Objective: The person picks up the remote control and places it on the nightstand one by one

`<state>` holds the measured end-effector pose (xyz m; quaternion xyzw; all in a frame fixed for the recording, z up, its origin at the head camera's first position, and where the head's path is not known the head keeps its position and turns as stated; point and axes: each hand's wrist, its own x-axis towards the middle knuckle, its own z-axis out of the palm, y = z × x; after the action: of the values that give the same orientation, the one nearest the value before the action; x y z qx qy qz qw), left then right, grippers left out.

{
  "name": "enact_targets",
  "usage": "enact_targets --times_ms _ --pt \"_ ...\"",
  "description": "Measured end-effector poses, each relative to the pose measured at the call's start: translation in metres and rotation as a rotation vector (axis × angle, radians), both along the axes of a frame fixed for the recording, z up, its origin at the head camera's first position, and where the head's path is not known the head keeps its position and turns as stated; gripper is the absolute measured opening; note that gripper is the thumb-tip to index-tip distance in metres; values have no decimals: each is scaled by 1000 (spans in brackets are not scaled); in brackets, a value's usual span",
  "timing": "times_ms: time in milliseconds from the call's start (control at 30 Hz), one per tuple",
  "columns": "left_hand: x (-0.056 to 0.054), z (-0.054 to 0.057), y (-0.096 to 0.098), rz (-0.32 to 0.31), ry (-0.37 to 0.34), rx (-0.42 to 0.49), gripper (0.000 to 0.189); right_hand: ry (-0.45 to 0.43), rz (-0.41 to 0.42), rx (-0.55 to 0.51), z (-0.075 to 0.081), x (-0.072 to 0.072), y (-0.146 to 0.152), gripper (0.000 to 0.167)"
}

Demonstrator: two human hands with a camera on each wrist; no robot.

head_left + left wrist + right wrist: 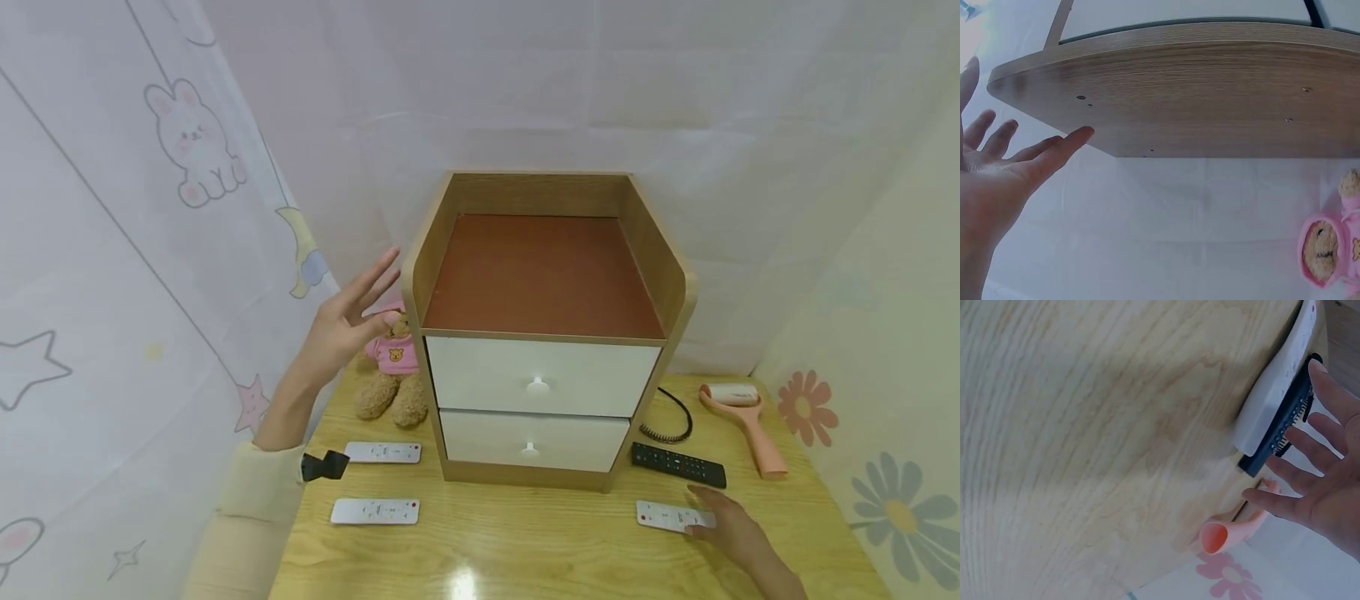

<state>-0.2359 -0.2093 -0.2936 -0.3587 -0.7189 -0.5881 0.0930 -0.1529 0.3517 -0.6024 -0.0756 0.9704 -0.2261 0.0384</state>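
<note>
My left hand (339, 332) is raised beside the left wall of a small wooden cabinet (542, 337). Its fingers are extended and hold nothing; in the left wrist view the fingertips overlap the cabinet's side panel (1197, 94). A teddy bear (395, 358) in a pink hooded top sits behind that hand, partly hidden by the cabinet. At the right, my right hand (731, 529) hovers at the end of a white remote control (663, 515), covering part of it. The right wrist view shows this hand's fingers spread, near the white remote and a black remote control (1279, 425).
Two more white remotes, an upper one (382, 452) and a lower one (375, 512), lie on the wooden table (525, 542) at left. Right of the cabinet are a coiled black cord (667, 437) and a peach-handled lint roller (753, 425). Printed curtains surround the table.
</note>
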Motion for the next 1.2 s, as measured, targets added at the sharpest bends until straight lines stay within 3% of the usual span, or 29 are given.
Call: enact_targets --times_ms 167,367,533,900,1200 --pt "-20 -4 -3 -68 -32 4 73 29 38 -54 -12 4 3 60" --pt "-27 -1 -2 -116 -29 17 69 21 29 -41 -20 5 1 48" --pt "-32 2 -1 -145 -15 35 66 50 28 -18 -25 6 -1 48" --pt "-34 7 1 -114 -16 19 61 35 44 64 -29 6 1 45" --pt "-34 10 7 -121 10 -3 59 -15 -9 117 -24 10 2 42"
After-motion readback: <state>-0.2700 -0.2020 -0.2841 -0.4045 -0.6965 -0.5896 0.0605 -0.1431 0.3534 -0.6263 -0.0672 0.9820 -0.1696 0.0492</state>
